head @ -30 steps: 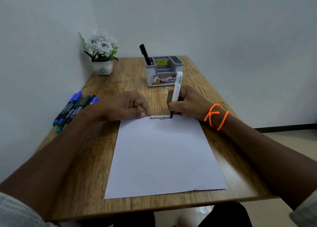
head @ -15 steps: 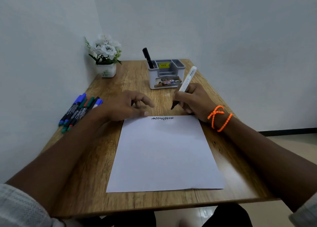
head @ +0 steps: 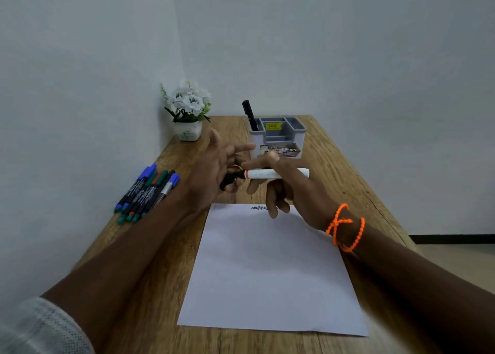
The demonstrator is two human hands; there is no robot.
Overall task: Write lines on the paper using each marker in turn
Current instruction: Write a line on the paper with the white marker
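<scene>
A white sheet of paper (head: pixel 267 268) lies on the wooden table (head: pixel 150 286) with a short black zigzag line (head: pixel 258 208) at its top edge. My right hand (head: pixel 300 193) holds a white-barrelled marker (head: pixel 267 173) level in the air above the paper's far edge. My left hand (head: pixel 211 166) meets it from the left. Its lower fingers curl round the black cap (head: pixel 227 180) at the marker's tip end, while its thumb and forefinger stick out. Several capped markers (head: pixel 146 193) in blue, green and red lie bunched at the table's left edge.
A grey and white desk organiser (head: pixel 278 139) stands at the back with one black marker (head: pixel 249 114) upright in it. A white flower pot (head: pixel 187 107) sits in the back left corner. Walls close off the left and back; the table's right edge drops to the floor.
My right hand lifted the marker off the paper and turned it level. My left hand left the paper's edge and rose to the marker's tip end.
</scene>
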